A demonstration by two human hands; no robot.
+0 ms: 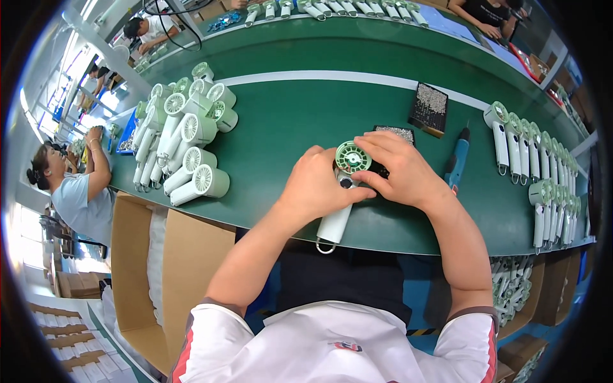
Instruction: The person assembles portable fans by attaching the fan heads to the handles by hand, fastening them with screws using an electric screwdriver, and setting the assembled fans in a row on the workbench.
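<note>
Head view: a long green table (281, 121) is seen, with a big open cardboard box (201, 274) just below its near edge. On the left side of the table, a heap of fans (199, 129) is piled up, and on the right side, rows of fans (500, 142) are lined up. Over the near middle, one white and green fan (337, 218) is held by both hands. Its long, straight body is pointed away from the person, with its handle end tipped a little to the left. Its round green head is at the far end, open face up. The neck is wrapped by the left hand (311, 182), nearly closed, with its thumb across the handle. The head's right rim is pinched by the right hand (403, 167), half curled. A blue screwdriver (458, 159) and a black tray (428, 110) are placed farther right. The wire loop (326, 247) is pointed back toward the person.
</note>
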